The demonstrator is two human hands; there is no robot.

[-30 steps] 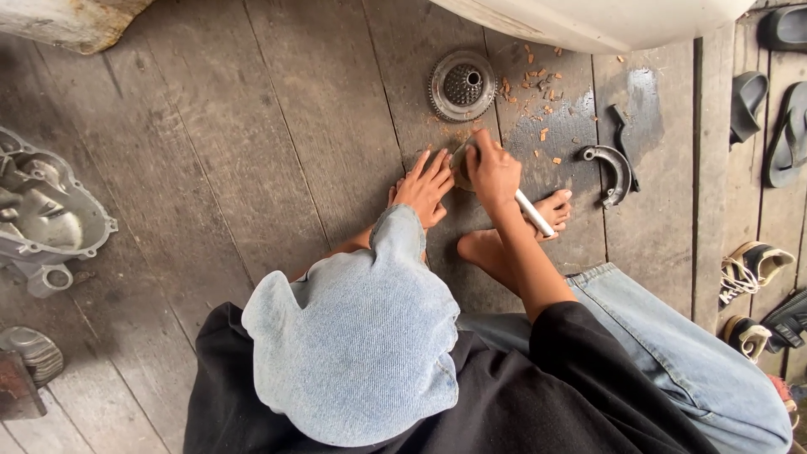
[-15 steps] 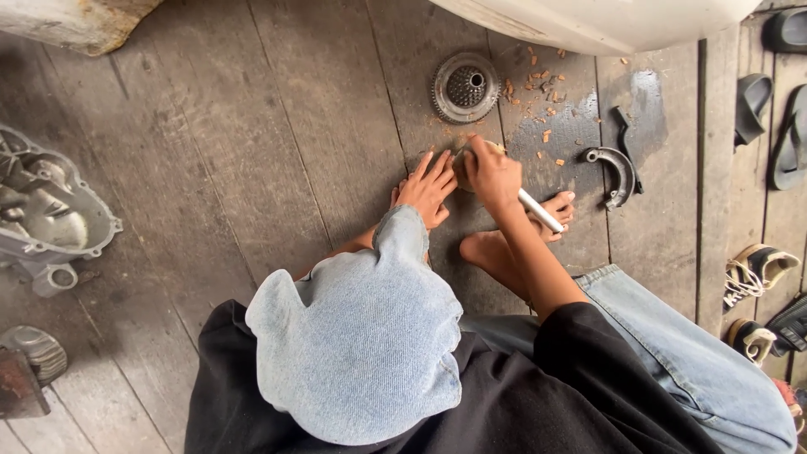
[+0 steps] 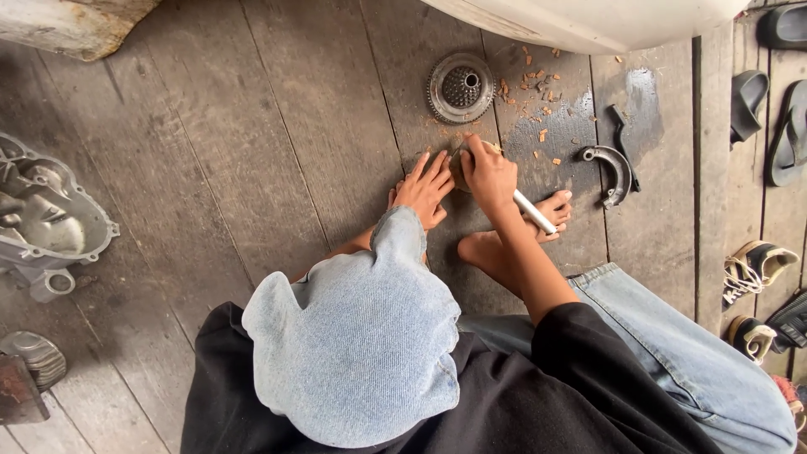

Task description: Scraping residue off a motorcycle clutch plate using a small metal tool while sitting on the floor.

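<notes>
On worn grey floorboards (image 3: 252, 151), near frame centre, two bare hands are seen pressed close together over a small workpiece. Left hand (image 3: 427, 187) is laid flat with fingers spread wide, palm down on the wood, steadying a curved tan piece (image 3: 459, 161) of which only an edge shows between the hands; what it is cannot be told. Right hand (image 3: 489, 172) is closed around a slim white-handled tool (image 3: 535, 212), the handle projecting toward 4 o'clock across the wrist, the working tip pressed down at the tan piece, hidden by the fingers.

At 12 o'clock from the hands, just beyond the fingertips, a round toothed metal drum with a perforated centre (image 3: 460, 87) is set flat on the boards. Orange-brown chips (image 3: 542, 92) are scattered at 1 to 2 o'clock, across a dark damp patch. At 3 o'clock, a curved metal shoe (image 3: 615, 171) lies on the boards, apart from the hands. A bare foot (image 3: 504, 244) is tucked directly below the right hand, at 6 o'clock, toes under the tool handle.

At 9 o'clock, at the frame's left edge, a grey cast metal cover (image 3: 46, 219) is noted. Sandals and shoes (image 3: 756, 269) are lined along the right edge. A denim knee (image 3: 361, 336) fills the lower centre.
</notes>
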